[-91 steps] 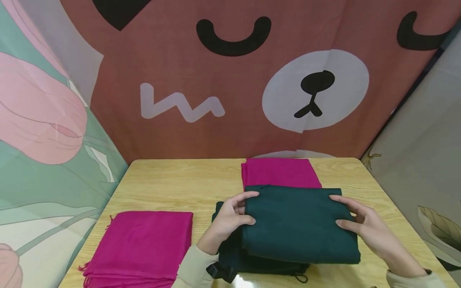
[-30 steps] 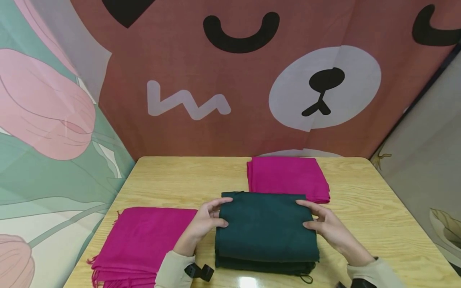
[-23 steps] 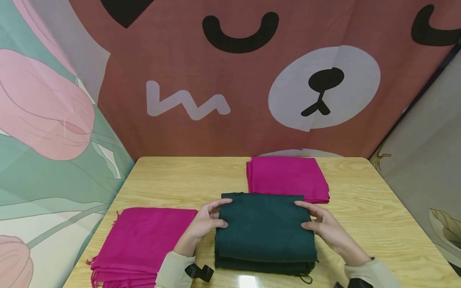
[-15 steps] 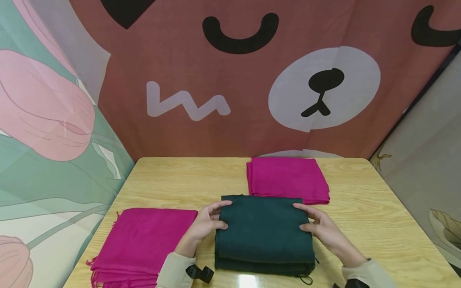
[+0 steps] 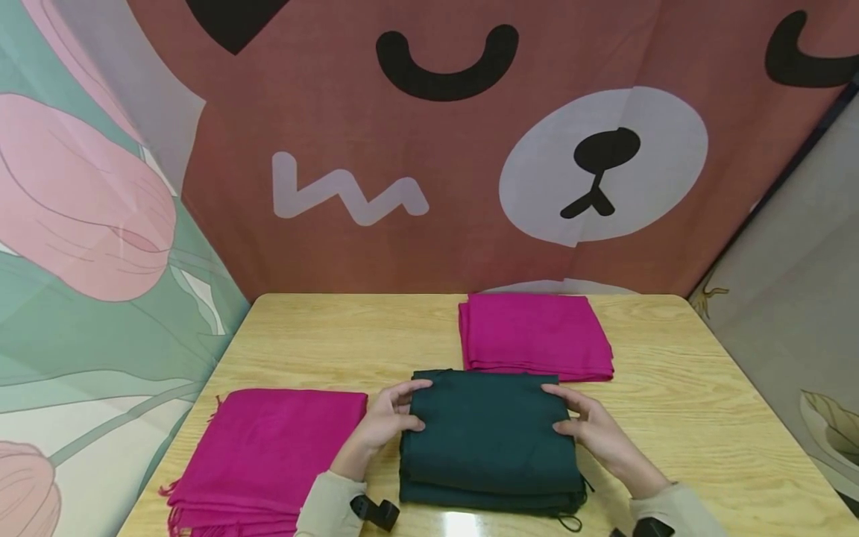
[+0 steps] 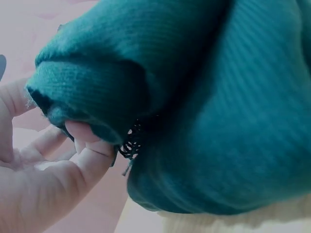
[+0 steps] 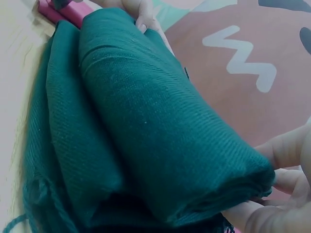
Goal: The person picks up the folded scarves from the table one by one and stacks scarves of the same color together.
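Observation:
A dark green folded scarf (image 5: 490, 429) lies on a second green folded scarf (image 5: 493, 501), nearly edge to edge. My left hand (image 5: 379, 424) grips the upper scarf's left side, and my right hand (image 5: 597, 436) grips its right side. In the left wrist view, the thumb and fingers of my left hand (image 6: 53, 184) close round the folded layers, with netted fringe hanging behind. Over in the right wrist view, my right hand (image 7: 286, 199) holds the rolled-looking end of the scarf (image 7: 160, 121). A loose fringe strand (image 5: 570, 522) pokes out at the lower scarf's front right corner.
A folded magenta scarf (image 5: 275, 447) with fringe lies at the left of the wooden table (image 5: 705, 388). Another magenta one (image 5: 537, 332) sits behind the green pile, near the back edge. A bear-print cloth (image 5: 443, 253) hangs behind the table.
Both hands have brought the upper green scarf leftward and down over the lower one. In the last second it has lowered slightly toward me, and my right hand has drifted left.

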`<state>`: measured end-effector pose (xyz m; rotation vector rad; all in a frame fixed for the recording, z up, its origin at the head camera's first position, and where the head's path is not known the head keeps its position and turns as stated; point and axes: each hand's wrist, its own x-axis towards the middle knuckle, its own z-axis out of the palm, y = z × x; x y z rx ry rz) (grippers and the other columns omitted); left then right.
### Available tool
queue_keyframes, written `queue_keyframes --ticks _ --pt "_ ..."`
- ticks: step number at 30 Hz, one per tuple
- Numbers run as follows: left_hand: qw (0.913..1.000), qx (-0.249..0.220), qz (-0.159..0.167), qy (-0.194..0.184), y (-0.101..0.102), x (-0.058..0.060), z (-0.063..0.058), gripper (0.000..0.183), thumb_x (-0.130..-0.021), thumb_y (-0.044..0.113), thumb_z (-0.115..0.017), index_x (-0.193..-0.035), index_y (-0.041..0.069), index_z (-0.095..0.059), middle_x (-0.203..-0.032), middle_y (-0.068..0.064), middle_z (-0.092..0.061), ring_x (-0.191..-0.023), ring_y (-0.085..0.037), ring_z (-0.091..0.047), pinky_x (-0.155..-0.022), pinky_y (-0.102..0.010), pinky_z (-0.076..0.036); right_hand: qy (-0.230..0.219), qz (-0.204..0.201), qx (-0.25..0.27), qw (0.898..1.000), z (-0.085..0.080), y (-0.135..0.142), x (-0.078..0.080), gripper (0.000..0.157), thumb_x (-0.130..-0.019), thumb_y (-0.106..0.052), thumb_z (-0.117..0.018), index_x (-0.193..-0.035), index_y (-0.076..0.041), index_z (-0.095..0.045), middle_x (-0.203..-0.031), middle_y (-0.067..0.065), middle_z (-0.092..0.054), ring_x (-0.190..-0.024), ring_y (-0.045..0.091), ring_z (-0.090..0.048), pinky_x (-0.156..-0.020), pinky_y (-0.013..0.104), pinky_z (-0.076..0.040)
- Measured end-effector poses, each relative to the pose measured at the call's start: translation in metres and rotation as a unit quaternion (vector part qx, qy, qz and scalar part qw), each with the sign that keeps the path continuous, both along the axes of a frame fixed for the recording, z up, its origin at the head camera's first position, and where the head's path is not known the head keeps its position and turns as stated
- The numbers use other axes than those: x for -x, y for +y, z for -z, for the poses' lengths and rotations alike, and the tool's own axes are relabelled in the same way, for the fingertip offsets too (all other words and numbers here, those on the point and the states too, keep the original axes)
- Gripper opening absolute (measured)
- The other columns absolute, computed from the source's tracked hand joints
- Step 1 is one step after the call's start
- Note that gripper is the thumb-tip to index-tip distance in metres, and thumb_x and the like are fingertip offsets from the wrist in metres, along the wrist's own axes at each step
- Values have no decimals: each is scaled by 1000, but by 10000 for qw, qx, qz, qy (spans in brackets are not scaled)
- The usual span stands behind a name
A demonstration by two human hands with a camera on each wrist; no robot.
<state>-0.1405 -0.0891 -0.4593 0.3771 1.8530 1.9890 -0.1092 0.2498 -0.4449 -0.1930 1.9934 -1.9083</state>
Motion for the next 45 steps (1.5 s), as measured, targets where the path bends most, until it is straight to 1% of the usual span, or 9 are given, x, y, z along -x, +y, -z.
queue_keyframes --ticks 6,14,19,22,24,28,31,36,45 --pt "9998 121 -105 -98 1 2 11 60 -71 -11 -61 -129 -1 -48 -111 -12 -56 -91 -20 -56 -74 -31 -49 -37 113 -168 9998 5 -1 1 62 -83 4 -52 -140 3 -27 -141 31 -21 -105 18 -53 -76 37 -50" --pt "9997 114 -128 -149 1 2 15 61 -72 -13 -60 -130 -3 -45 -112 -14 -54 -92 -20 -56 -75 -31 -48 93 184 -427 9989 10 -3 1 62 -83 2 -56 -139 2 -30 -141 31 -19 -116 33 -43 -77 34 -49" --pt "9998 99 -117 -151 0 1 16 63 -72 -15 -59 -132 -4 -42 -112 -13 -53 -91 -19 -57 -75 -31 -49 170 194 -525 9983 13 -4 2 62 -83 2 -57 -139 2 -30 -140 32 -21 -117 38 -39 -79 33 -48" --pt "9996 242 -133 -47 0 -1 17 63 -72 -16 -59 -132 -4 -42 -109 -13 -52 -82 -16 -55 -72 -28 -48 318 175 -593 9976 15 -5 2 61 -83 2 -57 -138 4 -31 -139 33 -22 -116 39 -40 -78 33 -48" --pt "9990 408 -189 61 -1 -2 16 63 -71 -16 -59 -131 -3 -44 -107 -14 -50 -69 -13 -49 -67 -26 -47 404 196 -675 9967 15 -5 1 61 -83 2 -58 -138 4 -32 -137 33 -25 -112 38 -44 -77 32 -48" --pt "9957 820 -338 287 -3 -5 14 61 -72 -13 -61 -130 0 -47 -111 -17 -45 -57 -12 -39 -60 -24 -43 540 435 -1010 9925 12 -4 -3 59 -83 -2 -62 -136 2 -36 -131 29 -35 -105 35 -49 -75 33 -48" --pt "9928 1055 -453 334 -6 -8 12 58 -74 -10 -63 -129 3 -49 -116 -18 -44 -64 -14 -46 -60 -26 -44 642 599 -1315 9874 8 -2 -6 58 -84 -7 -63 -136 0 -38 -130 27 -38 -104 35 -49 -74 34 -48" --pt "9886 1302 -567 494 -13 -12 6 55 -77 -6 -64 -129 3 -49 -118 -20 -45 -81 -19 -53 -66 -30 -48 683 685 -1510 9838 2 4 -12 62 -84 -12 -64 -138 -1 -35 -129 27 -38 -107 37 -47 -75 36 -48" --pt "9876 1250 -644 695 -26 -18 2 58 -79 -2 -66 -133 0 -43 -116 -24 -48 -90 -29 -57 -71 -31 -51 608 863 -1683 9801 -3 20 -22 65 -86 -15 -62 -140 -5 -28 -128 28 -40 -111 42 -45 -77 41 -48"
